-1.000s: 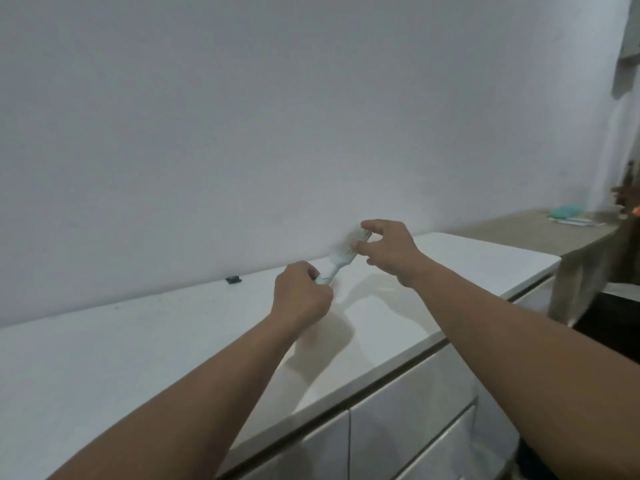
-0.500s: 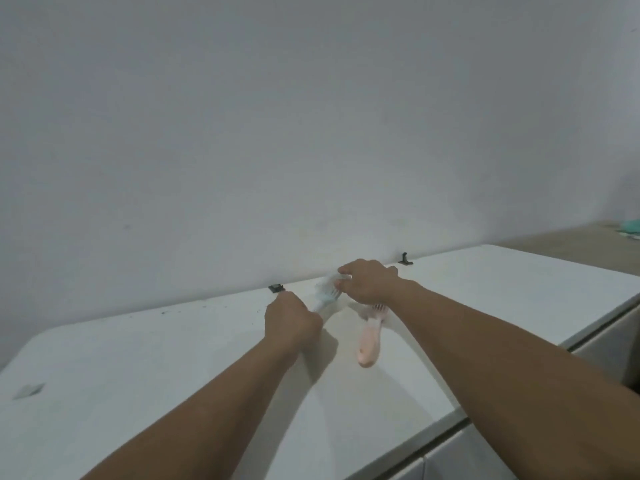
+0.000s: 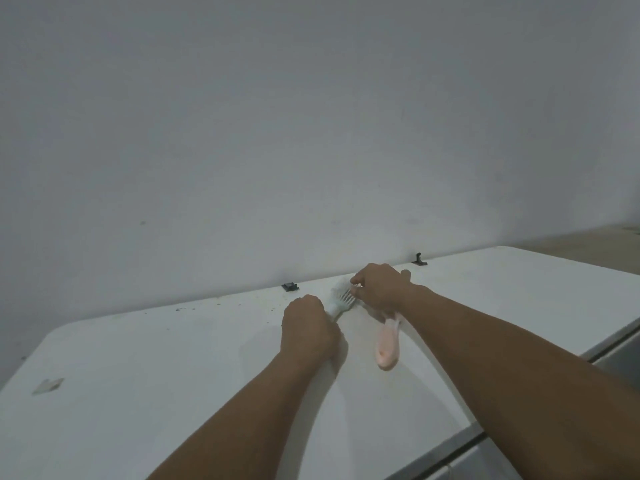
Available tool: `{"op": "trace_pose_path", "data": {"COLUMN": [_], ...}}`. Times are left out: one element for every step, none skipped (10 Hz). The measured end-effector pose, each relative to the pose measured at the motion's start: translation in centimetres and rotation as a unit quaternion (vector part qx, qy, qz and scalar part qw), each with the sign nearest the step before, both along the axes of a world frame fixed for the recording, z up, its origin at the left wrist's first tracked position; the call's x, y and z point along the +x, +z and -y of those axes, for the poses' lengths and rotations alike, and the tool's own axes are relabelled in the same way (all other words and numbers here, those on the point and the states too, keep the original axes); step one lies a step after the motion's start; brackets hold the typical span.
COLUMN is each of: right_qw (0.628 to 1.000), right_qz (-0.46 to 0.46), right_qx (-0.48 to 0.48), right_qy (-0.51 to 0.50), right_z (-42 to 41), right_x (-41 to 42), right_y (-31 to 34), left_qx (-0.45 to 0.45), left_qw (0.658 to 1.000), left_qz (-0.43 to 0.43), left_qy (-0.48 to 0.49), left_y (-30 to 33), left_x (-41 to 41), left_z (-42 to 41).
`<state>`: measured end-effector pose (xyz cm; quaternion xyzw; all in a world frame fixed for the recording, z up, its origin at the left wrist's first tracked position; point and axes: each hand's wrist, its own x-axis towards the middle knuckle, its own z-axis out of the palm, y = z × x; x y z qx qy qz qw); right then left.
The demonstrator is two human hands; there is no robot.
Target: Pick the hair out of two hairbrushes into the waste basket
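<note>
A pale blue-white hairbrush [image 3: 341, 299] is held over the white counter [image 3: 173, 358] near the wall. My left hand [image 3: 308, 329] grips its handle in a fist. My right hand [image 3: 379, 289] covers the brush's far end, fingers curled and pinching at the bristles; whether hair is between them I cannot tell. A pink hairbrush [image 3: 388, 344] lies on the counter under my right wrist, its handle pointing toward me and its head hidden by the hand. No waste basket is in view.
Two small black clips [image 3: 290, 286] [image 3: 419, 260] sit at the foot of the wall. A small pale scrap [image 3: 48, 386] lies at the counter's left. The counter's front edge runs along the lower right, with drawer fronts [image 3: 620, 355] below it.
The view has swung left and down, bringing the pink hairbrush into sight. Both hands have lowered toward the counter with the blue-white brush, and my right hand has closed over its bristles.
</note>
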<state>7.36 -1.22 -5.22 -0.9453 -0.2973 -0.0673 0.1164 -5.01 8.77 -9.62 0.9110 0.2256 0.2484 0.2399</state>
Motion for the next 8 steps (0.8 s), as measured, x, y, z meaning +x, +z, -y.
{"op": "trace_pose_path", "data": {"right_qw": [1.000,1.000,1.000,0.998,0.995,0.995,0.995,0.994], "right_qz": [-0.017,-0.015,-0.006,-0.009,-0.011,0.000,0.001,-0.018], "right_qx": [-0.014,-0.014,0.019,0.055,0.094,0.097,0.101,0.109], "right_qy": [0.006,0.010,-0.001,-0.013,-0.009,0.001,0.011,0.007], "right_z": [0.1,0.5,1.6,3.7,6.6,9.4,11.2,12.4], "right_x": [0.3,0.4,0.2,-0.2,-1.0,-2.4,-3.9,-5.1], "right_y": [-0.3,-0.1,0.4,1.1,1.4,1.4,0.5,-1.4], "left_qx": [0.012,0.006,-0.001,-0.004,-0.002,0.004,0.033,0.034], "left_qw": [1.000,0.999,0.998,0.998,0.999,0.999,0.997,0.995], "left_qz": [0.004,0.005,0.000,-0.005,-0.007,-0.011,-0.013,-0.006], "left_qy": [0.015,0.035,0.055,0.057,0.044,0.043,0.067,0.091], "left_y": [-0.4,-0.5,-0.4,-0.3,-0.2,0.1,0.1,0.3], "left_x": [0.1,0.0,-0.2,-0.4,-0.9,-1.6,-2.7,-4.1], "left_z": [-0.2,-0.1,0.3,0.5,0.7,1.4,1.9,2.7]}}
